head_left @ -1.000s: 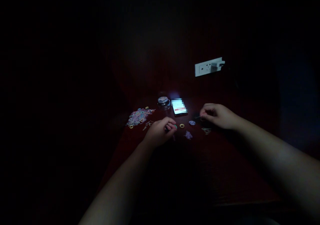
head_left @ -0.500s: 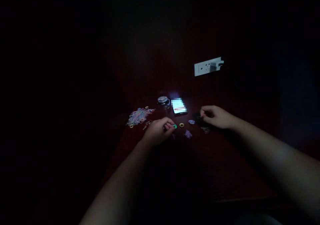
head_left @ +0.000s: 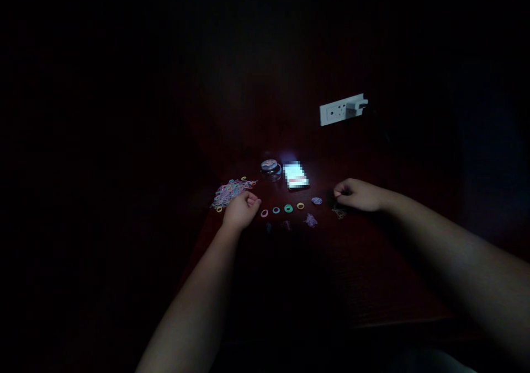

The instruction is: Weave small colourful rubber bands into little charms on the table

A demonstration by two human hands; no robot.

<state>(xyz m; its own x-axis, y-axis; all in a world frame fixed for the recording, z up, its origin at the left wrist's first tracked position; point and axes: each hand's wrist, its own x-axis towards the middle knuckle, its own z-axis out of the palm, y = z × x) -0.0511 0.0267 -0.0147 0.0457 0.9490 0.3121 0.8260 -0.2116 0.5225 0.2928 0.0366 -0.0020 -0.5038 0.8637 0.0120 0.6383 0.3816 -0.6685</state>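
Note:
My left hand (head_left: 241,212) is curled with fingertips pressed together, beside the pile of colourful small hair bands (head_left: 231,191); whether anything is in its pinch I cannot make out. To its right lies a row of hair ties: a pink ring (head_left: 264,213), a blue ring (head_left: 276,210), a green ring (head_left: 289,208), a yellow ring (head_left: 300,206) and a purple-striped bundle (head_left: 317,201). My right hand (head_left: 359,195) is pinched just over a small heap of pale yellowish bands (head_left: 339,213). What its fingertips hold is too dark to see.
A round lidded jar (head_left: 270,170) and a lit phone (head_left: 296,175) stand behind the row. Nearer me are a purple band heap (head_left: 311,220) and a dim reddish one (head_left: 287,225). A wall socket (head_left: 342,110) with a plug sits above the dark red table (head_left: 372,284).
My left hand has moved left from the green ring towards the large pile, uncovering the pink and blue rings. My right hand has shifted only slightly, staying pinched.

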